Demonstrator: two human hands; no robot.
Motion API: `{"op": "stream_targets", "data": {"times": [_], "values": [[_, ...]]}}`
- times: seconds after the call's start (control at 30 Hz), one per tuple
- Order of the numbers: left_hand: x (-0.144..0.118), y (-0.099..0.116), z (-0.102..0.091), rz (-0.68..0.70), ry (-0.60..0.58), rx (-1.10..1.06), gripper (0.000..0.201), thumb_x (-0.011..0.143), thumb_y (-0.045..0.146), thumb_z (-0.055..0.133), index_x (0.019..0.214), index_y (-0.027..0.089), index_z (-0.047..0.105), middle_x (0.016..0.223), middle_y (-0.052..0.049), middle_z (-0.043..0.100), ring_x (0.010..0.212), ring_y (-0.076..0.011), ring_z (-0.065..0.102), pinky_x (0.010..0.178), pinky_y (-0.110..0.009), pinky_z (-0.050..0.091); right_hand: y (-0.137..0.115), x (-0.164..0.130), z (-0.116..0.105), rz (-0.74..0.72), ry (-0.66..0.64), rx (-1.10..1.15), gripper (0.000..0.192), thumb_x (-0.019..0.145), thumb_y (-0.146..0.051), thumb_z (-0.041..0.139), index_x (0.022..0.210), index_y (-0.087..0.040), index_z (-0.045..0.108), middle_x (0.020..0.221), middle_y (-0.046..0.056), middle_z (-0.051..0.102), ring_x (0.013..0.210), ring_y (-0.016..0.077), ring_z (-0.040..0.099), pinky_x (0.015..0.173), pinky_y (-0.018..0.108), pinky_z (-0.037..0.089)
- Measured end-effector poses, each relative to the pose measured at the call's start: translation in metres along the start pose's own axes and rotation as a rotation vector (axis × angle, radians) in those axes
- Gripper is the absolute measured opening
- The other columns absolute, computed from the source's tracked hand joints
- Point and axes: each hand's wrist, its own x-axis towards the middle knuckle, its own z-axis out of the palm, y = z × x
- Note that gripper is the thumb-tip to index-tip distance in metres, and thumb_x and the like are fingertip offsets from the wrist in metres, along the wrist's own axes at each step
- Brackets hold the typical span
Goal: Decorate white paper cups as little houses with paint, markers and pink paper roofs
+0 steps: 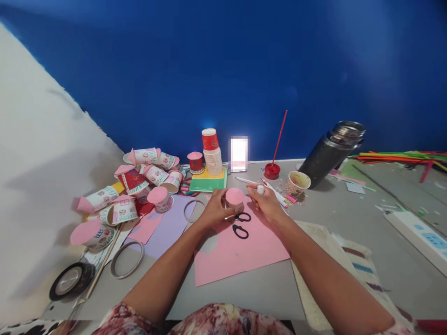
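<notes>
A small paper cup (233, 207) topped with a round pink paper piece (234, 196) is in my left hand (217, 208), whose fingers curl around its side. Just right of the cup, my right hand (267, 204) is closed on a marker (260, 190); its white end shows above the fingers and the rest is hidden. Scissors (240, 231) with black handles lie in front of the cup, their blades mostly out of sight. Under them spreads a pink paper sheet (240, 263). Other white markers (275, 191) rest beyond my right hand.
Decorated paper cups (153, 174) pile up at left, near purple paper (171, 228) and tape rolls (127, 260). Stacked cups (213, 160) stand at the back. At right are a dark flask (324, 156), a stained paper cup (296, 184), a cloth (314, 237) and a power strip (419, 235).
</notes>
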Motion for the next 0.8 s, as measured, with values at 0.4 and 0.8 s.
{"op": "stream_targets", "data": {"times": [0.4, 0.8], "values": [[0.028, 0.010, -0.066, -0.027, 0.465, -0.024, 0.045, 0.064, 0.032, 0.082, 0.104, 0.017, 0.070, 0.102, -0.007, 0.072, 0.091, -0.0228, 0.065, 0.080, -0.034, 0.053, -0.002, -0.006, -0.002, 0.016, 0.000, -0.031, 0.050, 0.067, -0.056, 0.087, 0.096, -0.018, 0.072, 0.049, -0.011, 0.041, 0.045, 0.0065, 0.033, 0.044, 0.021, 0.031], [0.076, 0.028, -0.126, -0.018, 0.668, 0.047, 0.039, 0.064, 0.032, 0.080, 0.096, 0.015, 0.068, 0.085, -0.003, 0.070, 0.075, -0.0173, 0.061, 0.066, -0.028, 0.047, 0.008, -0.003, -0.005, 0.028, -0.030, -0.093, 0.047, 0.069, -0.051, 0.085, 0.100, -0.017, 0.073, 0.049, -0.010, 0.042, 0.046, 0.0082, 0.036, 0.046, 0.023, 0.032]]}}
